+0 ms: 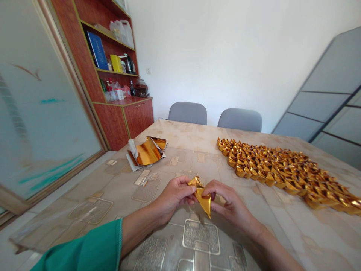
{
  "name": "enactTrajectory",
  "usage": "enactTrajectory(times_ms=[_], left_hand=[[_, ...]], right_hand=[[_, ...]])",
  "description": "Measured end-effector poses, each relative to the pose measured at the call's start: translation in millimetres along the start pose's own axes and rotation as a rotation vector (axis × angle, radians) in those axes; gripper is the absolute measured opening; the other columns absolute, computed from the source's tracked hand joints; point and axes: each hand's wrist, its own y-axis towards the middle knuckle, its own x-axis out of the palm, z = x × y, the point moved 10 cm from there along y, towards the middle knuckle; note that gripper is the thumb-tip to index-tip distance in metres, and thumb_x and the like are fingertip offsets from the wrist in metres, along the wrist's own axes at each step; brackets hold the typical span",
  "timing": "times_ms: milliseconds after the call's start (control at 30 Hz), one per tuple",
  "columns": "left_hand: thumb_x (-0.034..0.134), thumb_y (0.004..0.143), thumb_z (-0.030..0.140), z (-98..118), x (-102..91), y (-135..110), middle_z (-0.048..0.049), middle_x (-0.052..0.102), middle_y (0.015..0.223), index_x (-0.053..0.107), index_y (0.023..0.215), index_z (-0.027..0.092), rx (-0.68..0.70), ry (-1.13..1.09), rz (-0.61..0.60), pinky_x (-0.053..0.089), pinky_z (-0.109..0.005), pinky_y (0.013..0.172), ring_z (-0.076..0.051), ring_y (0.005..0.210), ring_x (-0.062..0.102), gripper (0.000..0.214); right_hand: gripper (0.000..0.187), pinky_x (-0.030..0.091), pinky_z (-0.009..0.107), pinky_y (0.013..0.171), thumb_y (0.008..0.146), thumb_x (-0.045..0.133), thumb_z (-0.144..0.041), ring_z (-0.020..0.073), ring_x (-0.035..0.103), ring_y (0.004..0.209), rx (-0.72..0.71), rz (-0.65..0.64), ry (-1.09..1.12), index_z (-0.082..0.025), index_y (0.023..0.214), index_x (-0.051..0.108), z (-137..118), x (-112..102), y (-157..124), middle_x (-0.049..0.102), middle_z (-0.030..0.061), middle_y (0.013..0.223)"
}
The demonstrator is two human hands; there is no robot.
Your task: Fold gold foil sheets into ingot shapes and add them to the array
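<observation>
A person's two bare hands work at the near side of a counter [180,131] with a beige patterned cover, low in the center of the frame. The left hand [173,195] and the right hand [229,203] are both nearly closed, each pinching a folded piece of gold foil [202,199] between thumb and curled fingers. The foil sits between the hands, with one pointed corner hanging down. The pinch falls close to the folded edges, a grip that suits making crisp, even creases without crumpling the thin foil. A green sleeve [84,250] covers the left arm at lower left. To the right, a large, tightly packed array of small folded gold foil shapes [278,171] spreads across the counter. Upper left of the hands lies a stack of foil sheets [148,152], showing gold and white sides. Beyond, a wooden shelf unit [113,124] holds a blue book [97,50] and a kettle [129,64], and a gray chair [187,113] stands at the far side.
</observation>
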Motion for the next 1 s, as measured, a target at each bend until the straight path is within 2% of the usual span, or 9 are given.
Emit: enactTrajectory(times_ms=[167, 333, 433, 600, 733, 833, 1000], left_hand=[[0.081, 0.065, 0.027, -1, 1.8, 0, -0.0002, 0.068, 0.064, 0.057, 0.073, 0.014, 0.026, 0.061, -0.001, 0.048, -0.019, 0.053, -0.009, 0.054, 0.061, 0.028], [0.081, 0.066, 0.028, 1, 1.0, 0, -0.0001, 0.068, 0.063, 0.058, 0.073, 0.014, 0.055, 0.073, 0.009, 0.048, -0.018, 0.053, -0.009, 0.053, 0.061, 0.028], [0.082, 0.064, 0.028, -2, 0.0, 0, -0.0003, 0.068, 0.064, 0.057, 0.075, 0.015, 0.005, 0.034, 0.011, 0.049, -0.018, 0.053, -0.010, 0.055, 0.063, 0.030], [0.084, 0.060, 0.026, -10, -2.0, 2, -0.0006, 0.068, 0.065, 0.059, 0.077, 0.013, -0.063, 0.045, 0.014, 0.050, -0.019, 0.052, -0.009, 0.052, 0.062, 0.033], [0.084, 0.062, 0.028, -9, -0.3, 2, -0.0025, 0.069, 0.067, 0.059, 0.078, 0.013, -0.029, 0.073, -0.001, 0.051, -0.020, 0.054, -0.009, 0.052, 0.062, 0.033], [0.084, 0.062, 0.028, -6, -2.0, 2, -0.0016, 0.069, 0.067, 0.058, 0.076, 0.014, -0.005, 0.049, 0.011, 0.050, -0.020, 0.054, -0.009, 0.053, 0.062, 0.033], [0.085, 0.061, 0.028, -3, -3.6, 2, -0.0016, 0.069, 0.066, 0.059, 0.076, 0.014, 0.001, 0.043, 0.014, 0.050, -0.020, 0.054, -0.010, 0.053, 0.062, 0.033]], right_hand=[[0.002, 0.047, 0.029, 0.069, 0.088, 0.070, -0.026, 0.0167, 0.063, 0.078, -0.080, -0.047, 0.016, -0.027, 0.088, 0.071, -2, -2, 0, 0.067, 0.0008, 0.082], [0.005, 0.049, 0.029, 0.072, 0.088, 0.070, -0.028, 0.0171, 0.062, 0.082, -0.089, -0.055, -0.019, -0.028, 0.093, 0.070, -1, -2, -2, 0.067, 0.0011, 0.086], [0.007, 0.048, 0.030, 0.072, 0.090, 0.068, -0.026, 0.0176, 0.061, 0.084, -0.128, -0.075, -0.080, -0.027, 0.097, 0.069, -4, -2, -3, 0.066, 0.0023, 0.089], [0.008, 0.044, 0.031, 0.071, 0.093, 0.064, -0.026, 0.0179, 0.057, 0.079, -0.251, -0.114, -0.219, -0.027, 0.096, 0.072, -11, 1, -5, 0.065, 0.0016, 0.081], [0.009, 0.046, 0.031, 0.071, 0.091, 0.067, -0.029, 0.0187, 0.058, 0.083, -0.172, -0.144, -0.198, -0.030, 0.094, 0.074, -4, 3, -5, 0.061, 0.0016, 0.083], [0.011, 0.048, 0.032, 0.071, 0.091, 0.066, -0.034, 0.0197, 0.059, 0.084, -0.117, -0.120, -0.118, -0.032, 0.098, 0.074, -1, 1, -5, 0.062, 0.0025, 0.087], [0.010, 0.046, 0.033, 0.072, 0.092, 0.064, -0.036, 0.0199, 0.060, 0.083, -0.107, -0.077, -0.059, -0.031, 0.095, 0.072, -2, -4, -4, 0.065, 0.0014, 0.085]])
